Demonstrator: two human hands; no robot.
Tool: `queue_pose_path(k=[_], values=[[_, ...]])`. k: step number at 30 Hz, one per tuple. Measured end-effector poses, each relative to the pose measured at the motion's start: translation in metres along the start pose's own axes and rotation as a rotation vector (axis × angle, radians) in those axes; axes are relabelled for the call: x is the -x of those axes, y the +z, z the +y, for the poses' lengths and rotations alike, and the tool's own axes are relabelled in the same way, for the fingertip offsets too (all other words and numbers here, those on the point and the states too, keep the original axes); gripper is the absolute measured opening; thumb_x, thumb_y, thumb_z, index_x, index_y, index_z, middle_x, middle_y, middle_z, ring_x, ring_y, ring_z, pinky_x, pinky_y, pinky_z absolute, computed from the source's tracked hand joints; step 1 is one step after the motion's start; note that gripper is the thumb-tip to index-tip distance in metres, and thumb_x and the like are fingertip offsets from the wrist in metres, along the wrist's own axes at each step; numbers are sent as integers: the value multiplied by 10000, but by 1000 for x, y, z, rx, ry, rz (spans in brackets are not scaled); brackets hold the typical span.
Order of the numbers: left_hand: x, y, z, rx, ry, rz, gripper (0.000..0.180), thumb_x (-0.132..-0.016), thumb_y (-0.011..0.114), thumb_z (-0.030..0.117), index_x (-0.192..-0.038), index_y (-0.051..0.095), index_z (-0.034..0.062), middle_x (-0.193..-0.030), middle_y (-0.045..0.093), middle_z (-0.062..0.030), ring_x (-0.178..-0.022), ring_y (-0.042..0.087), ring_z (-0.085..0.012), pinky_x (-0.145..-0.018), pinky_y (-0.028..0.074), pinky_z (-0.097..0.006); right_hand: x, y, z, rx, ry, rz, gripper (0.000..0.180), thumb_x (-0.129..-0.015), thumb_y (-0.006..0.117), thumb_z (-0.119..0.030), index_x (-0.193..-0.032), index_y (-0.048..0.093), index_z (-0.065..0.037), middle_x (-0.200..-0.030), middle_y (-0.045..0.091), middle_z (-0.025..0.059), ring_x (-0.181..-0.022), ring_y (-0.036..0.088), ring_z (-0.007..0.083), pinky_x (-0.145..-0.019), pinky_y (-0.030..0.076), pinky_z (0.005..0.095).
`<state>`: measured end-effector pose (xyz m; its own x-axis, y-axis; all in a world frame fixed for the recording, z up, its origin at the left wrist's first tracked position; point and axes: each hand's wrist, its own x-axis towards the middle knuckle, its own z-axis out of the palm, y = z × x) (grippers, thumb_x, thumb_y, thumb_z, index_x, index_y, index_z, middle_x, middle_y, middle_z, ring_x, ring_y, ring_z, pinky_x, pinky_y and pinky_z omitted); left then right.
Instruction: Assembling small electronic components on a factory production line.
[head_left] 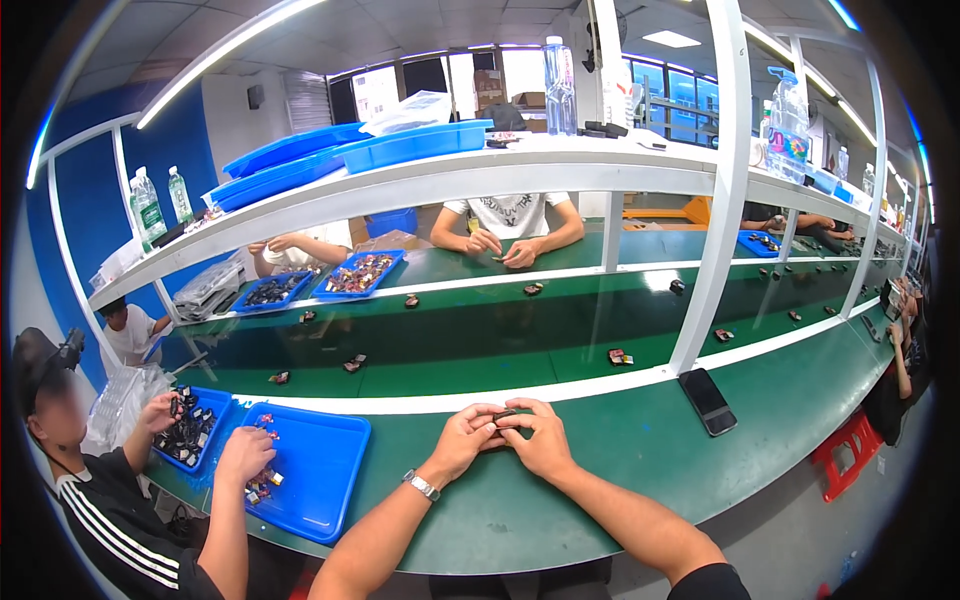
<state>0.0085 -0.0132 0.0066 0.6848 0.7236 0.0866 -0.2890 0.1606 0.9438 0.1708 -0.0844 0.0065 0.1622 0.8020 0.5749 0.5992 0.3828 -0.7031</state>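
Observation:
Over the green bench (430, 520), in front of me, both my hands meet around a small dark part (505, 416). My left hand (463, 440), with a metal watch on its wrist, pinches the part from one side. From the other side my right hand (538, 436) grips it with thumb and fingers. Fingers cover most of the part, so its exact kind does not show. To the right of my hands a black smartphone (707, 402) lies on the bench.
Left of me a blue tray (345, 440) holds a few small parts; a co-worker's hand (246, 455) reaches into it. Beyond the white rail runs a green conveyor belt (480, 350) carrying small assemblies (620, 357). A white post (712, 250) and an overhead shelf (560, 165) stand ahead.

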Motion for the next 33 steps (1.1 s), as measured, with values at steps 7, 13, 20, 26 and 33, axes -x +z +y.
queue_pose_path(k=[7,13,20,26,33], values=[[-1,0,-4,3,6,1,266,-980,501,-9,-1245,491,-22,-1212,609,-156,-1107,628,-221,-969,553,-365,-1,2,1,20,-18,9,174,-776,719,-77,-939,765,-114,-1204,642,83,-1156,561,290,-968,478,388],[-1,-3,0,4,25,30,259,-981,510,1,-1238,493,-19,-1202,611,-153,-1118,623,-222,-974,549,-371,-4,1,-5,9,-86,-8,183,-774,709,-60,-939,762,-117,-1221,632,78,-1167,546,305,-981,469,405],[0,-2,0,81,1,-62,297,-978,545,41,-1264,492,-22,-1217,600,-160,-1145,608,-238,-1014,524,-413,-2,-2,5,24,-90,-6,163,-771,697,-53,-913,760,-103,-1208,629,66,-1153,540,294,-973,467,395],[-2,-12,-7,150,-33,-78,312,-962,600,85,-1243,518,-24,-1224,593,-170,-1141,610,-256,-1011,528,-427,-2,-5,3,14,-84,-42,173,-771,701,-57,-920,762,-119,-1224,626,61,-1166,533,295,-984,462,398],[-4,-10,-6,116,0,-4,272,-978,543,32,-1236,505,-44,-1175,601,-168,-1092,633,-243,-970,560,-396,-8,2,0,-18,-67,-71,177,-785,705,-53,-952,749,-92,-1306,595,73,-1242,499,307,-1030,432,409]])
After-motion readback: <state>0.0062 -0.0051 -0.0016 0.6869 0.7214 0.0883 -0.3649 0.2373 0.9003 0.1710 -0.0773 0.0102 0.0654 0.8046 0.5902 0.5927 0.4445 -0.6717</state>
